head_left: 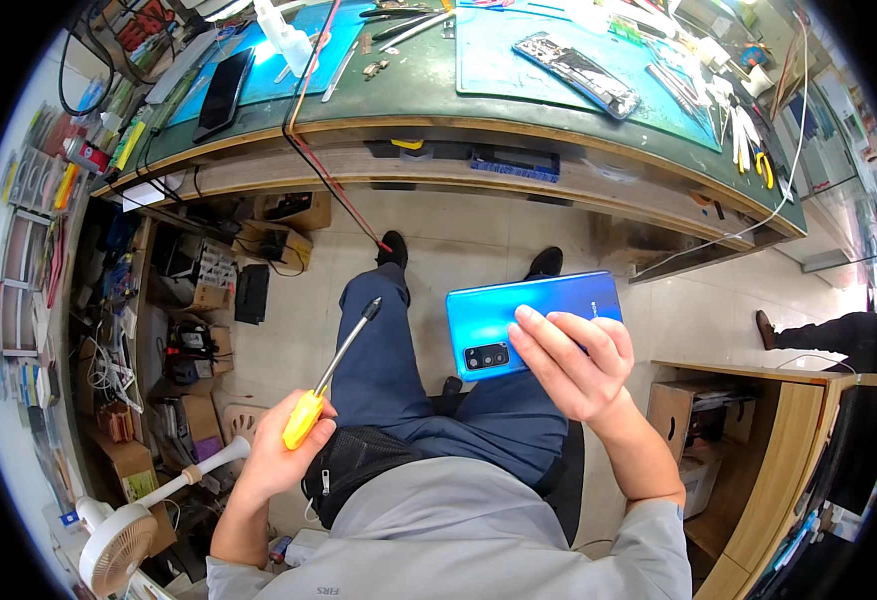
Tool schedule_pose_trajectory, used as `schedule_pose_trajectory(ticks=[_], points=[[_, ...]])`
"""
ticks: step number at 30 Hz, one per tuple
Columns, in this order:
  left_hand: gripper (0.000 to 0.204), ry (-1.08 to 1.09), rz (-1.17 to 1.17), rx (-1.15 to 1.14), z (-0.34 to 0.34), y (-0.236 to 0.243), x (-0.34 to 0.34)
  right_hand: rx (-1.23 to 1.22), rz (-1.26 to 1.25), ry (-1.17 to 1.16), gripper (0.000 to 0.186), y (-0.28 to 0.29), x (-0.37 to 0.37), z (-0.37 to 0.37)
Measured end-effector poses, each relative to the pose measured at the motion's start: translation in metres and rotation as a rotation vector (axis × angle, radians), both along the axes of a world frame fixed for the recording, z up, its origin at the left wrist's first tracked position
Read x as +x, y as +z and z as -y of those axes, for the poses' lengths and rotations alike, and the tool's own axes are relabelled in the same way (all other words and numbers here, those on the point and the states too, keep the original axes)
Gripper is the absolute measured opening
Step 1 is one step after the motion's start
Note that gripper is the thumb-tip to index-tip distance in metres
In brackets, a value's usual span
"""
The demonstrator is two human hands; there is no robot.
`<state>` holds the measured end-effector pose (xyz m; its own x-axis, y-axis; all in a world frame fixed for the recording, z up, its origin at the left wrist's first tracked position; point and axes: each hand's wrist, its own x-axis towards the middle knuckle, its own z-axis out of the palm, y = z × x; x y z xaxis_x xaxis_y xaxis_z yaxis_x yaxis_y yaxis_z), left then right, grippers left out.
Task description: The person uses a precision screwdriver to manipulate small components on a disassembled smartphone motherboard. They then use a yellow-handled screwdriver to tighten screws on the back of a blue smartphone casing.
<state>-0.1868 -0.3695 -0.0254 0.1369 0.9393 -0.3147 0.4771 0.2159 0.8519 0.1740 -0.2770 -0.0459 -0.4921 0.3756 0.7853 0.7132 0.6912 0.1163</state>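
Note:
My left hand [287, 440] is closed round the yellow handle of a screwdriver [345, 350], its dark tip pointing up and away from me. In my right hand [581, 365] is a blue smartphone back cover or phone [489, 308], held over my lap with its glossy rear side up. A dark camera block sits at its lower left corner. My fingers lie across its right part, and the thumb is hidden beneath. On the bench ahead lies an opened phone [577, 75] with its inner parts exposed, apart from both hands.
The green-topped workbench [399, 100] spans the far side, with blue mats, a dark phone [225, 92], pliers [764, 168] and tweezers. A red-black cable [309, 155] hangs over its edge. A fan [119, 550] stands at lower left, a wooden cabinet [774, 480] at right. Another person's leg [829, 335] shows far right.

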Motion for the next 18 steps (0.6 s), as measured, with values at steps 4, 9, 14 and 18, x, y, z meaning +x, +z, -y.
schedule_pose_trajectory(ticks=[4, 9, 14, 18], points=[[0.015, -0.038, -0.009, -0.009, -0.0017, 0.0034, 0.0014, -0.018, 0.0, 0.006, 0.03, -0.0021, 0.0015, 0.0013], [0.013, -0.047, -0.028, -0.003, -0.0022, 0.0038, 0.0014, -0.022, -0.005, 0.01, 0.029, -0.0036, 0.0016, 0.0027], [0.013, -0.036, -0.02, 0.001, -0.001, 0.0016, -0.001, -0.019, -0.005, 0.017, 0.028, -0.0031, -0.0001, 0.0025], [0.013, 0.038, 0.058, -0.017, 0.002, -0.0039, -0.0055, 0.008, 0.005, 0.01, 0.026, -0.0014, -0.0007, 0.0041]])
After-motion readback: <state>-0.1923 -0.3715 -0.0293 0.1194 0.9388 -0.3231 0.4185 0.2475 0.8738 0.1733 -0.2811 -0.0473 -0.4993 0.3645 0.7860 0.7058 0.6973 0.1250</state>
